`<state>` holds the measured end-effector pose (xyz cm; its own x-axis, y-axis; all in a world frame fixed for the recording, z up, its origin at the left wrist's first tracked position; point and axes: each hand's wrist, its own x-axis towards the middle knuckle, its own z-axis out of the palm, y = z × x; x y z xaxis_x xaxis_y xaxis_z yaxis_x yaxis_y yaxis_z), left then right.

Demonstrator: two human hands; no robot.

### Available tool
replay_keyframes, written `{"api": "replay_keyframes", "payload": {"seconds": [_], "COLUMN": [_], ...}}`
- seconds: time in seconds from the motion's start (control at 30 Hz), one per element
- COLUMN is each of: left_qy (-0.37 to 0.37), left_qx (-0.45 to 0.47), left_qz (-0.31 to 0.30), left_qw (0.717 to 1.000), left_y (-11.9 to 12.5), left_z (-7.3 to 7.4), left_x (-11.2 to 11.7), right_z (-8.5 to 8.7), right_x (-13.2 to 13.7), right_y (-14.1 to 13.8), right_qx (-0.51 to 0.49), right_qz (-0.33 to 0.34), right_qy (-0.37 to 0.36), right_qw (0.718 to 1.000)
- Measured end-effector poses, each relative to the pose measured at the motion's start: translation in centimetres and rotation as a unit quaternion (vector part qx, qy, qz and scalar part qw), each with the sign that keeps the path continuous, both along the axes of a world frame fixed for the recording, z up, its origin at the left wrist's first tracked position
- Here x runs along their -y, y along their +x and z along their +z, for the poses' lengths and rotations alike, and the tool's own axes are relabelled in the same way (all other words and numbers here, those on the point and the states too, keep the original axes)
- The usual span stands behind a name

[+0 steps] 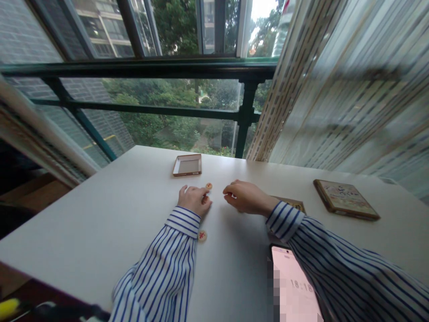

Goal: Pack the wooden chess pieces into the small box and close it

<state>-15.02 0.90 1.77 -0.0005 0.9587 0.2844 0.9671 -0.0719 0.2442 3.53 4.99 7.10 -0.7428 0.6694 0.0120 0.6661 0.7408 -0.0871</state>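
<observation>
Head view: your hands are apart from each other over the white table (134,223), and it looks like early days with the round pieces. One piece with a red mark (209,185) sits just past your left hand (194,200), and another (202,235) lies beside your left cuff. So at least two are out on the tabletop, roughly in a line. Your left fingers curl down, maybe around one more, but I can't tell if they're gripping it. Your right hand (246,197) is bent with fingertips drawn in; can't tell if there's anything in there either. Behind that wrist there's a partly hidden box (296,205), probably with more pieces to deal with, though I can't count them. The open lid (187,165) is off toward the window, with a flat picture box (346,199) over right.
</observation>
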Motion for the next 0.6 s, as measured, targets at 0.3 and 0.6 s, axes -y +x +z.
{"api": "replay_keyframes", "payload": {"seconds": [0.3, 0.6], "left_qy": [0.004, 0.012], "left_qx": [0.019, 0.005], "left_qz": [0.002, -0.001], "left_qw": [1.000, 1.000], "left_y": [0.04, 0.04], "left_z": [-0.01, -0.34], "left_x": [0.02, -0.02], "right_z": [-0.25, 0.19], "right_x": [-0.10, 0.23], "right_y": [0.32, 0.81], "right_qx": [-0.015, -0.018], "right_qz": [0.005, 0.011], "right_qy": [-0.005, 0.005], "right_qw": [1.000, 1.000]}}
